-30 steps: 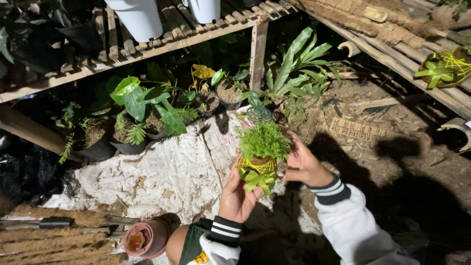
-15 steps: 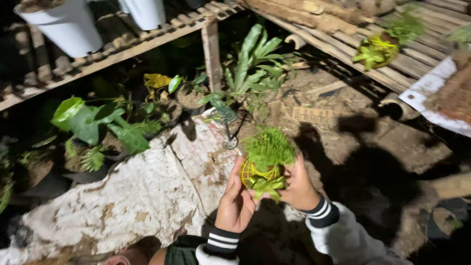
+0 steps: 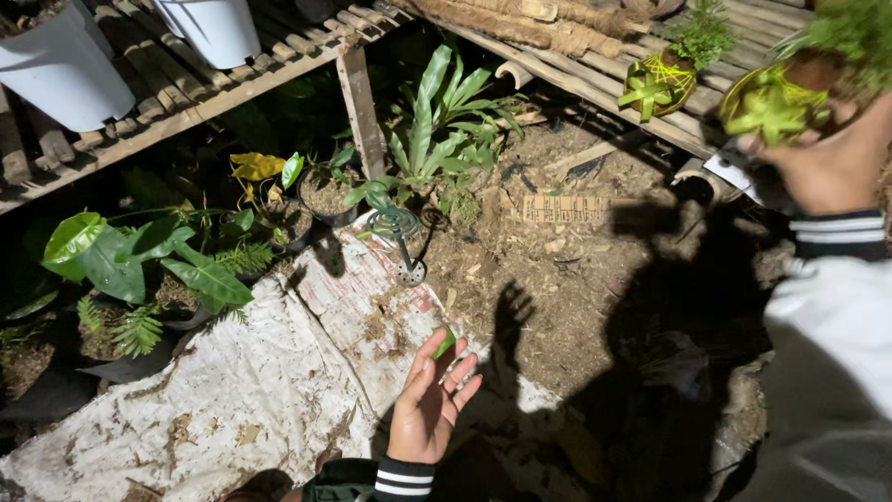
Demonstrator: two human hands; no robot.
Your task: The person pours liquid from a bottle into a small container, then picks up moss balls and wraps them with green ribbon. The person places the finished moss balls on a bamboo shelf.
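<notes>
Pots: two white pots (image 3: 60, 70) stood on the slatted wooden shelf (image 3: 186, 98); contents mostly out of view.
Ground plants: dark small pots (image 3: 325, 191) held soil and leafy seedlings beside a broad-leaved plant (image 3: 139, 260).
Sacking: worn white sack (image 3: 214, 400) lay spread over the dirt.
Left hand (image 3: 429, 409): fingers spread apart, palm up over the sack, a small green piece (image 3: 445, 343) at its fingertips; whether pinched, I cannot tell.
Right hand (image 3: 827, 158): grip clamped on a small potted fern (image 3: 790, 88), raised at upper right, well apart from the left hand.
Fern look: bright green strip-woven cup, feathery fronds above, blurred.
Bench: matching woven plant (image 3: 655, 88) sat on the slats.
</notes>
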